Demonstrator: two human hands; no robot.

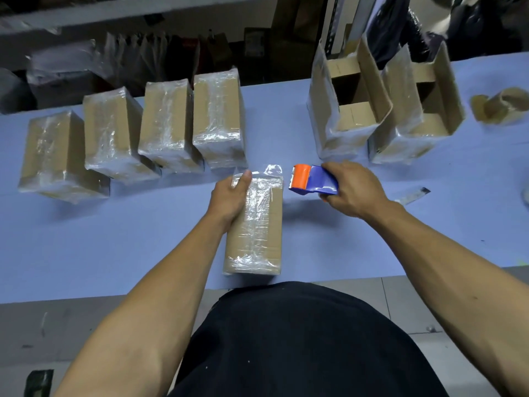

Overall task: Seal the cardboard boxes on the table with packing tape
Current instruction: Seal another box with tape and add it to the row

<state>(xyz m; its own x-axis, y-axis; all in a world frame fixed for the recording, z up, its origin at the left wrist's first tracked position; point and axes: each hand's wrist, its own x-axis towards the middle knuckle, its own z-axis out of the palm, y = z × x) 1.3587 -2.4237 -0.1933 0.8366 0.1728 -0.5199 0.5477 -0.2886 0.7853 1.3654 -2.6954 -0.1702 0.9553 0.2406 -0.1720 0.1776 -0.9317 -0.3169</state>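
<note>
The box (254, 222) in hand lies flat on the surface (114, 247), directly in front of the person. Clear tape runs the length of its top seam, and a loose tape end stands up at its far edge; this box appears nearly sealed.

The left hand (229, 196) rests on the left side of the box, thumb laid over the far corner, fingers wrapped down the side to steady it. The right hand (353, 190) is just right of the box's far end, fingers curled round a blue tape dispenser (313, 180), orange roller toward the box.

Beyond the box and to its left, four taped boxes (169, 127) stand in a row; these appear finished. Beyond and to its right, two open boxes (380, 110) stand with flaps raised; these remain to be closed and taped.
</note>
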